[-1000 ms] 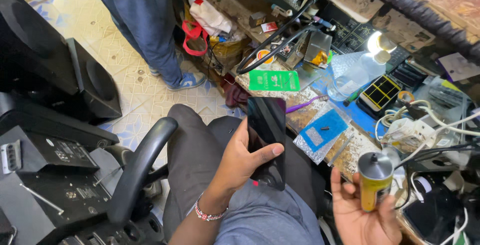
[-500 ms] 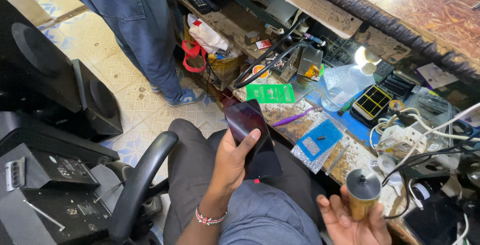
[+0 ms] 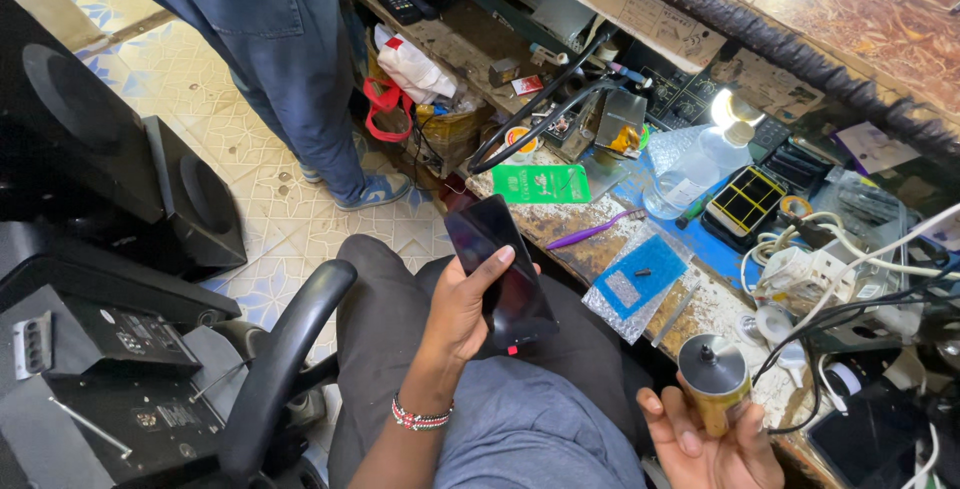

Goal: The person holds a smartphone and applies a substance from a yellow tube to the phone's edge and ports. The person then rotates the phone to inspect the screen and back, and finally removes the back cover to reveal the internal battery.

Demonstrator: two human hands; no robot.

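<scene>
Over lap: left hand (image 3: 462, 301) grips dark phone (image 3: 500, 271); right hand (image 3: 712, 439) clasps yellow can (image 3: 714, 382).

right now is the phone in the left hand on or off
Off, as far as it shows: the phone in the left hand faces up with a plain dark screen, no lit picture.
</scene>
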